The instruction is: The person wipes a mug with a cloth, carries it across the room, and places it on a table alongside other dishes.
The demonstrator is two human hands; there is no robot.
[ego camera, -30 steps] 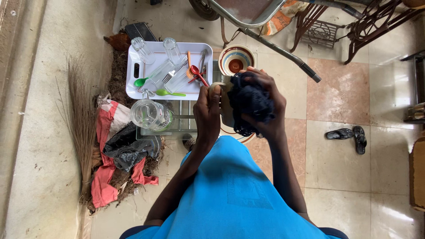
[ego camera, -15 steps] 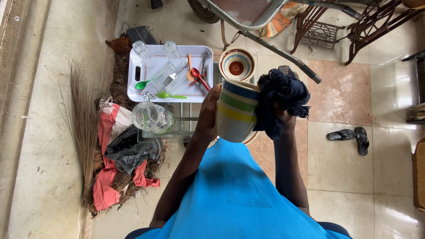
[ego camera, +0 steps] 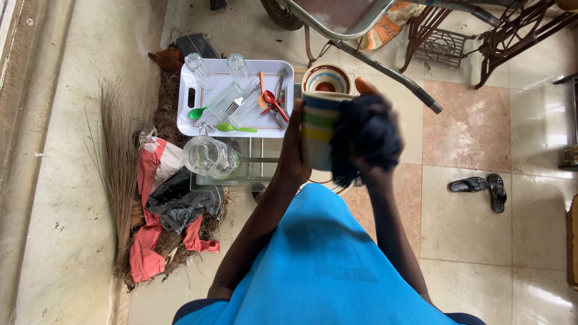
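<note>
I see the left hand (ego camera: pixel 293 159) gripping the striped mug (ego camera: pixel 318 129) steady, fingers wrapped round it. At three o'clock, the right hand (ego camera: pixel 368 141) bunches the dark cloth (ego camera: pixel 363 135) against it for rubbing.

Blurring with motion: dark cloth (ego camera: pixel 365 139) hiding most of right hand (ego camera: pixel 368 129) and part of striped mug (ego camera: pixel 318 129).

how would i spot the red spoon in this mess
Find the white tray on the floor beside the broom. Along its right side lies a cluster of cutlery next to the lying glasses. The red spoon is there, the only red piece; the other spoons are green or orange.
</note>
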